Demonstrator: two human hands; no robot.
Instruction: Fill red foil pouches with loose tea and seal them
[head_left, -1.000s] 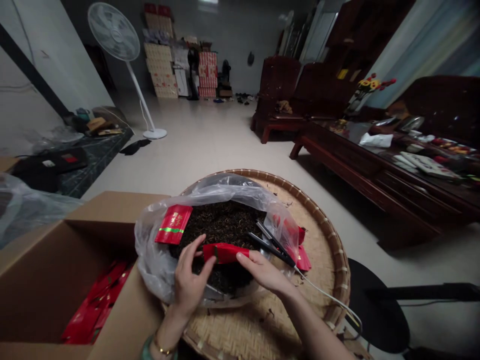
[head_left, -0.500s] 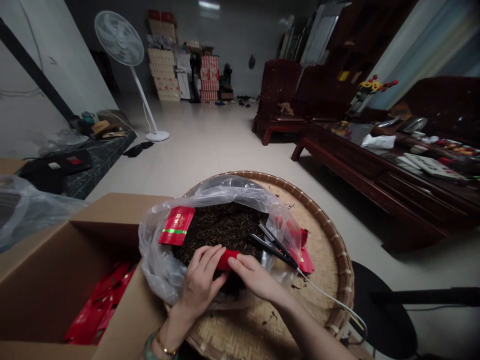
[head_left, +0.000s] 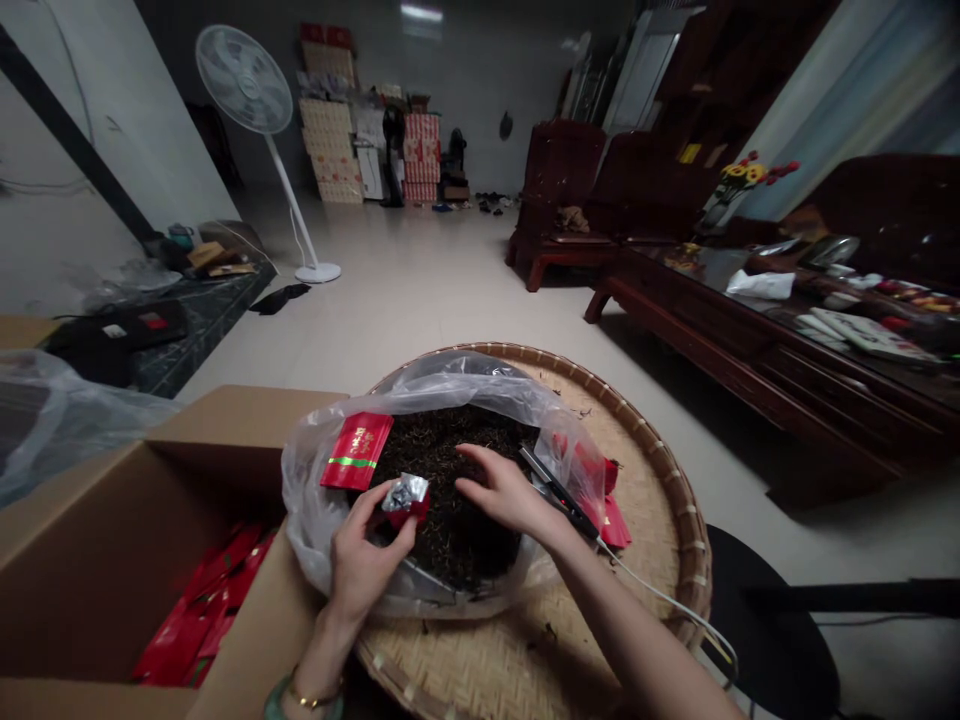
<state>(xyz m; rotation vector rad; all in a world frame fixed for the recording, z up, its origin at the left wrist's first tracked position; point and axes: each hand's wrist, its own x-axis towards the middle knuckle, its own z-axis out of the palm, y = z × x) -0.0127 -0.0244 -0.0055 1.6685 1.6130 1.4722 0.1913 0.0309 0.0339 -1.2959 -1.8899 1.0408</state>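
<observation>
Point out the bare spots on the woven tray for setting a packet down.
Bare weave: the far-right arc between the plastic bag and the tray rim, and the near strip below the bag. Crowded: the bag's right edge, where clamp tool, cord and red packets lie.

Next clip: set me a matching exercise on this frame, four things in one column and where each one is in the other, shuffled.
1 open pouch
2 flat red pouch
3 pile of red pouches
4 black clamp tool

A in the cardboard box
B in the left hand
C beside the right hand
D at the left edge of the loose tea

Pairs: 1-B, 2-D, 3-A, 4-C
</observation>
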